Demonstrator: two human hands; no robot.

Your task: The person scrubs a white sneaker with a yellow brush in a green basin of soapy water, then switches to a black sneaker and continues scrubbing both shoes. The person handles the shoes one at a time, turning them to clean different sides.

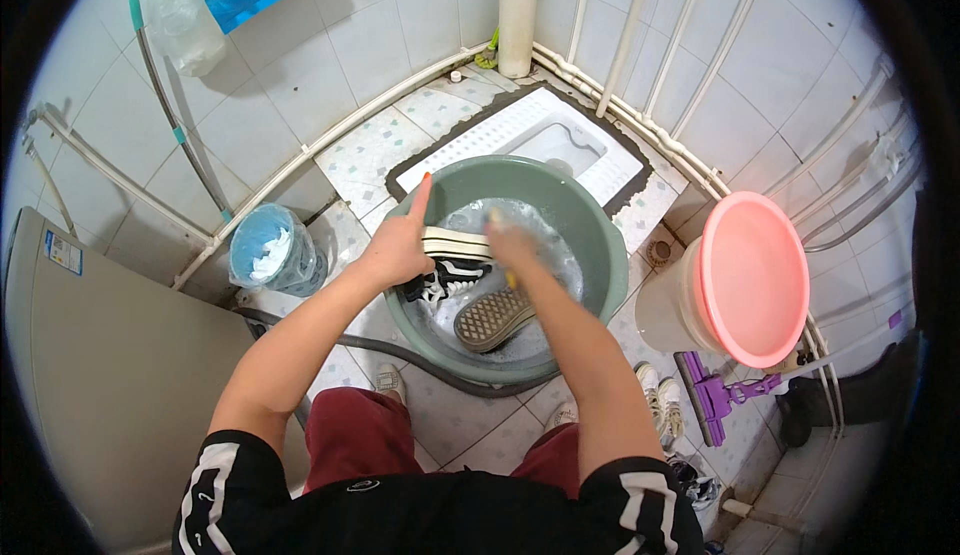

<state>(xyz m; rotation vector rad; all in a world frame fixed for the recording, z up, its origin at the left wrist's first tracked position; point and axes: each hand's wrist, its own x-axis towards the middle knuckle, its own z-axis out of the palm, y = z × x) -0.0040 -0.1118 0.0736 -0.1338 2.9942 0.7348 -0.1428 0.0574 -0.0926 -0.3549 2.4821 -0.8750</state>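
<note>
Before me a large green plastic basin (611,255) holds sudsy water. My left hand (397,251) grips a black and white sneaker (454,274) at its left end, index finger raised, with the white sole side facing up. At the sneaker's right end my right hand (514,244) is blurred by motion. It is closed around a brush (511,279), of which only a yellowish part shows; its bristles cannot be made out. A second shoe (491,319) lies in the suds below, its brown patterned sole up, partly behind my right forearm.
Behind the basin is a white squat toilet (600,142). A lined blue bin (251,274) stands left, near a grey appliance (112,375). To the right are a bucket with a pink basin (757,277), a purple squeegee mop (709,397) and sneakers (660,401). A grey hose (420,364) crosses the floor.
</note>
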